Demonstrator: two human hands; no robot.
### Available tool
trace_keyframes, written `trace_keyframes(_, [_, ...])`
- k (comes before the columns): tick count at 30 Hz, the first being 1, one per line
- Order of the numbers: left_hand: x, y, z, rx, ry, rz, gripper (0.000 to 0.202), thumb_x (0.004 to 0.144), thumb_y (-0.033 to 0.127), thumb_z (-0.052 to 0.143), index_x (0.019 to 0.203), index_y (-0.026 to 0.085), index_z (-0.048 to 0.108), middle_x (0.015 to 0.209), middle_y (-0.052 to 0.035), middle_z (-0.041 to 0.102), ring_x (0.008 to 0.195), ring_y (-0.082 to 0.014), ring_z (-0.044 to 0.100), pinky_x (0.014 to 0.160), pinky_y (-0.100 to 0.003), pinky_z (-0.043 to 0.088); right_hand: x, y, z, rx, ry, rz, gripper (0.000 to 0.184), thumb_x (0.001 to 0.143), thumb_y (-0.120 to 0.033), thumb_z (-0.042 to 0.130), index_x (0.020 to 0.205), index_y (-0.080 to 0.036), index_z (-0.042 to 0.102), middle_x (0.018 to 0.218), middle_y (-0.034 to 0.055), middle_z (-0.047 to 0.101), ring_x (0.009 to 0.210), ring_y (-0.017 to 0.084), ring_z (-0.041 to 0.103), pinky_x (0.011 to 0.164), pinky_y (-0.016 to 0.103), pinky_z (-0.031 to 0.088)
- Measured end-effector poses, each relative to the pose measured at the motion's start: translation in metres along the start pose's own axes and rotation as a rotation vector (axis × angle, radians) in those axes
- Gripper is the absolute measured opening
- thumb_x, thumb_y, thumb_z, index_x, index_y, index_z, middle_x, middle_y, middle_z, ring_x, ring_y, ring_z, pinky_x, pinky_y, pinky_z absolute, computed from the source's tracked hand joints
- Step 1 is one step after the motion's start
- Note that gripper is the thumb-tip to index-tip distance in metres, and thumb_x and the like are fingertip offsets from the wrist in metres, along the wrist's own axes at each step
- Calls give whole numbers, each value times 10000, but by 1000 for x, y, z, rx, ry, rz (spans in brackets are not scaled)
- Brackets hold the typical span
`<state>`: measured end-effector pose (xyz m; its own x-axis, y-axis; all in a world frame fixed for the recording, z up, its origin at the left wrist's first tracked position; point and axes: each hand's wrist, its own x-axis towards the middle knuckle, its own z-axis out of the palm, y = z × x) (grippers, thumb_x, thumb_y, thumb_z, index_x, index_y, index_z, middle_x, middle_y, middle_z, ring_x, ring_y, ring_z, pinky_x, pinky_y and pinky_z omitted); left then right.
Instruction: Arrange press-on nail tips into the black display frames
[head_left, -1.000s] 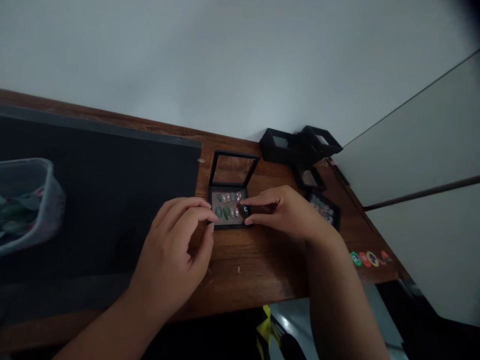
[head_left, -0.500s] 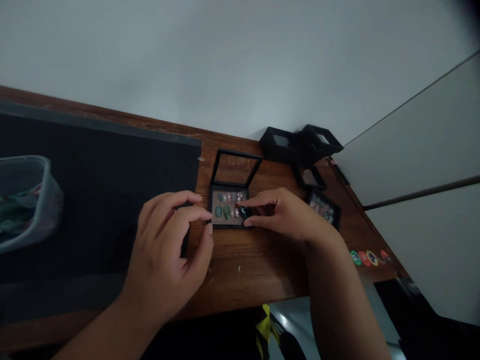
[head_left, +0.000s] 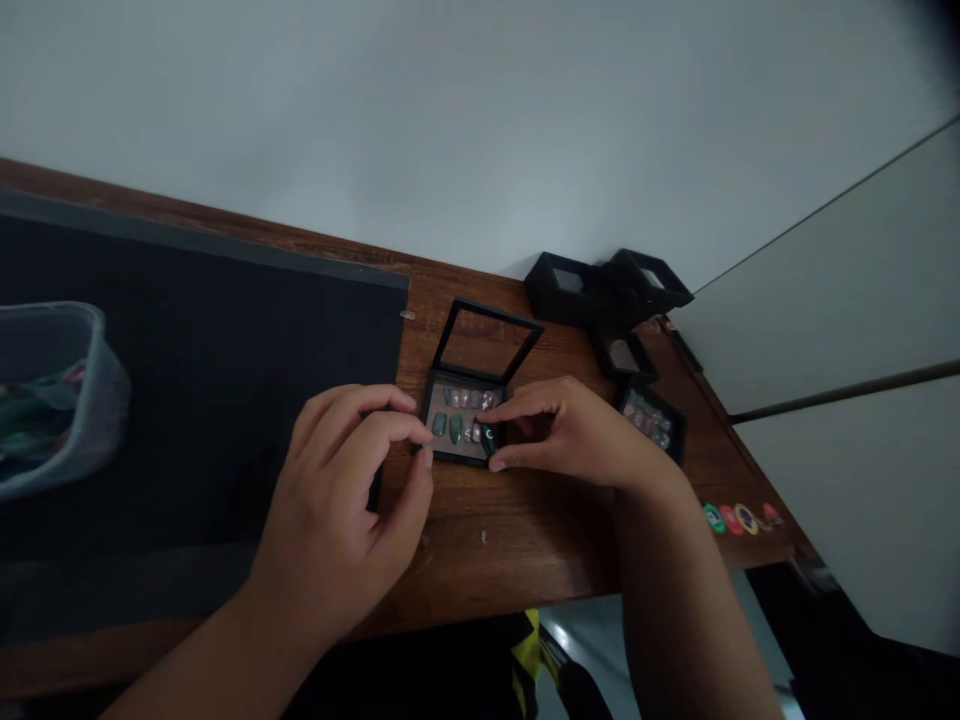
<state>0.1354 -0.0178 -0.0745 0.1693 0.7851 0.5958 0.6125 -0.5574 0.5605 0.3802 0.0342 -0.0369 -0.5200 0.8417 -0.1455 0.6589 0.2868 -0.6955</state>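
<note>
A small black display box [head_left: 465, 461] stands on the wooden table, its windowed lid [head_left: 487, 342] raised at the back. Inside lie two rows of press-on nails, among them a green one [head_left: 457, 429] and pinkish ones. At the right end of the front row, my right hand [head_left: 574, 432] pinches a dark glossy press-on nail [head_left: 488, 438] between thumb and fingertip. My left hand [head_left: 349, 480] is at the box's left edge, fingers curved and apart, with index finger and thumb close to the front left corner. Whether they touch the box is hard to tell.
Behind to the right are stacked black boxes [head_left: 566, 290] and another tray of nails [head_left: 651, 418]. Round coloured stickers [head_left: 729, 519] sit near the table's right end. A clear plastic tub [head_left: 112, 400] rests on a dark mat [head_left: 225, 350] at left.
The display box has turned slightly and appears a little further right. The dark nail now stands more upright in my right hand's pinch. My left hand has shifted slightly right.
</note>
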Motion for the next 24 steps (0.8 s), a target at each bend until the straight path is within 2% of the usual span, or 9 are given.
trace_keyframes(8, [0,-3,-6,17,22,-107,134,897,153,604,1003,233,589,1151,-61,606,1123,-246,555,984,-454,457,-1,-3,-1,-43,34,51,420,685,-437,895,1034,-218,812,834,28,752,698,147,631,634,264,433])
trace_keyframes(20, [-2,-2,-6,-1,-12,-110,142,895,143,604,1000,237,586,1142,-57,597,1120,-237,557,988,-448,460,-4,-3,-1,-51,23,112,459,708,-463,875,1101,-241,791,722,0,681,612,131,564,575,263,375])
trace_keyframes(24, [-2,-2,-5,-5,-27,-112,135,890,147,612,992,234,590,1152,-58,597,1128,-237,555,995,-447,454,-5,0,-1,-51,40,95,392,749,-428,856,1094,-254,790,734,-2,684,619,128,563,588,260,381])
